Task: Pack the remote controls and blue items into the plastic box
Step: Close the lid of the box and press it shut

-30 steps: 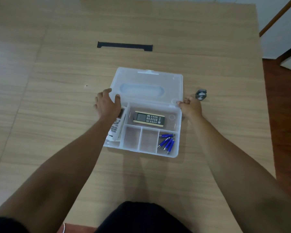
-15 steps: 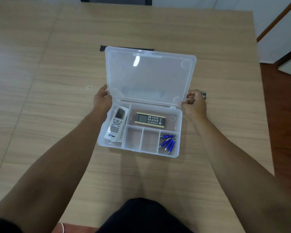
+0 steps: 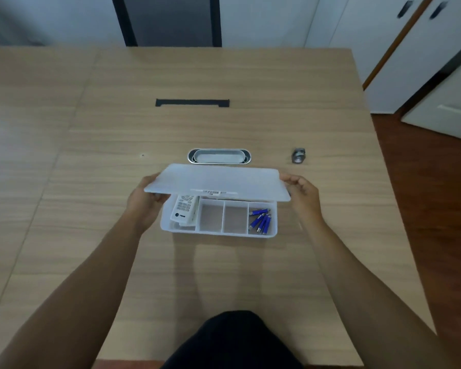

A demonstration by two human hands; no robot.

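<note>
A clear plastic box sits on the wooden table in front of me. Its lid is tilted forward, half lowered over the back compartments. My left hand grips the lid's left edge and my right hand grips its right edge. A white remote control lies in the left compartment, partly under the lid. Several blue items lie in the front right compartment. The two middle front compartments hold nothing. The second remote is hidden under the lid.
A metal oval cable grommet is set in the table just behind the box. A small grey metal object lies to the back right. A black slot is farther back. The table's right edge drops to a brown floor.
The lid went from lying flat open, to upright, to now tipped forward over the box. Both hands moved with it along its side edges. The dark remote is now covered.
</note>
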